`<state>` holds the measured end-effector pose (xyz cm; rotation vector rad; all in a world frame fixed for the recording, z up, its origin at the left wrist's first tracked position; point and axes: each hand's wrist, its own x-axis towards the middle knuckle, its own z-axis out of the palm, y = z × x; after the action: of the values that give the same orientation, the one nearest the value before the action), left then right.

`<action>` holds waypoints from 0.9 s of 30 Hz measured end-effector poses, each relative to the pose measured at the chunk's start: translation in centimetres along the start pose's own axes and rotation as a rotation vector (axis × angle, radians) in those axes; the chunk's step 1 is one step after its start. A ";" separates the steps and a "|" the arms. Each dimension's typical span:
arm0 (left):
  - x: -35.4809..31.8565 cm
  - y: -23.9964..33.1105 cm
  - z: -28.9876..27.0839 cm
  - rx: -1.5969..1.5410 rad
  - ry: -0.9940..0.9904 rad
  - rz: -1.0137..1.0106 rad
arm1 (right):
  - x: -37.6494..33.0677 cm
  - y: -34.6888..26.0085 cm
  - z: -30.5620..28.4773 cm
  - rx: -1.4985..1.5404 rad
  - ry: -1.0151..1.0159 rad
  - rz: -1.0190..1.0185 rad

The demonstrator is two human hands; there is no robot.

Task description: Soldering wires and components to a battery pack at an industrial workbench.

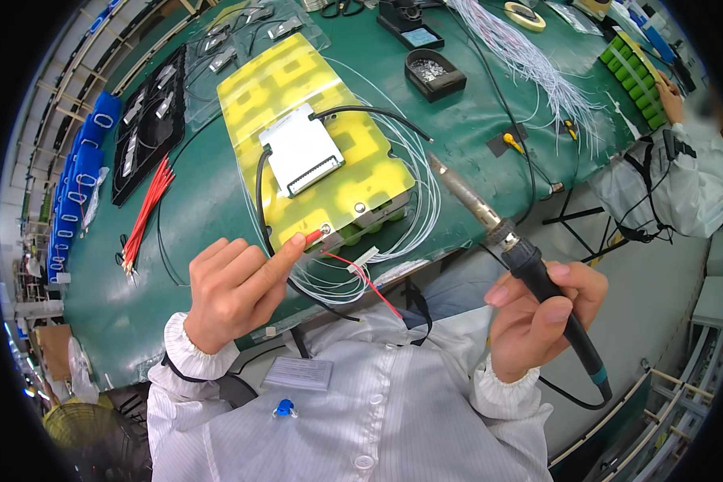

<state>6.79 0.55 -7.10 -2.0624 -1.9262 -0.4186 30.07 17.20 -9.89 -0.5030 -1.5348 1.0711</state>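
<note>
A battery pack (369, 173) wrapped in yellow sheet lies on the bench in front of me, with a white circuit module (304, 150) on top. At its near edge, my left hand (237, 281) has its index finger stretched out, pressing a red wire (314, 236) beside a round metal terminal (326, 229). The other fingers are curled, and my thumb is mostly hidden. In my right hand (545, 321) is a soldering iron (528, 265), held clear of the pack to its right. Its tip points up and left, near the bare end of a black cable (377, 110).
Thin white wires (426, 217) loop round the pack to a white connector (365, 259). Red wires (149, 213) and a black tray (149, 120) lie left. A solder-tip cleaning box (435, 75) and a white wire bundle (522, 56) lie beyond. Far right, a co-worker's hand (669, 98) touches another pack.
</note>
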 end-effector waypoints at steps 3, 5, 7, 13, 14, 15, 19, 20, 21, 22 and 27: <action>-0.3 -0.2 -0.2 -0.050 -0.029 -0.040 | 0.3 1.0 -0.5 -0.022 0.059 -0.008; -0.1 -0.4 -0.5 -0.127 -0.091 -0.075 | 0.4 1.6 -0.8 -0.027 0.099 0.002; -0.4 -0.2 0.0 -0.135 -0.053 -0.127 | 0.5 1.8 -1.3 0.045 0.112 0.057; -0.3 0.5 -0.1 -0.109 -0.005 -0.181 | 0.6 3.5 -1.7 0.135 0.132 0.144; -0.2 0.6 -0.3 -0.076 -0.048 -0.143 | 0.6 3.8 -1.8 0.135 0.131 0.148; -0.1 0.6 -0.4 -0.069 -0.053 -0.147 | 0.7 4.1 -1.8 0.132 0.131 0.150; 0.3 0.9 -1.0 -0.042 -0.159 -0.158 | 1.2 5.4 -1.5 0.124 0.186 0.098; 0.4 0.9 -1.2 -0.024 -0.188 -0.153 | 1.4 5.5 -1.4 0.132 0.180 0.100; 0.4 1.0 -1.2 -0.017 -0.190 -0.157 | 1.6 5.6 -1.5 0.126 0.211 0.119; 0.5 1.1 -1.2 -0.017 -0.191 -0.154 | 1.7 5.7 -1.6 0.120 0.242 0.137; 0.5 1.1 -1.4 0.001 -0.182 -0.150 | 2.0 6.3 -1.8 0.145 0.259 0.138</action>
<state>7.92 0.33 -5.64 -2.0248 -2.1943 -0.2688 29.71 22.57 -14.18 -0.6281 -1.2004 1.1651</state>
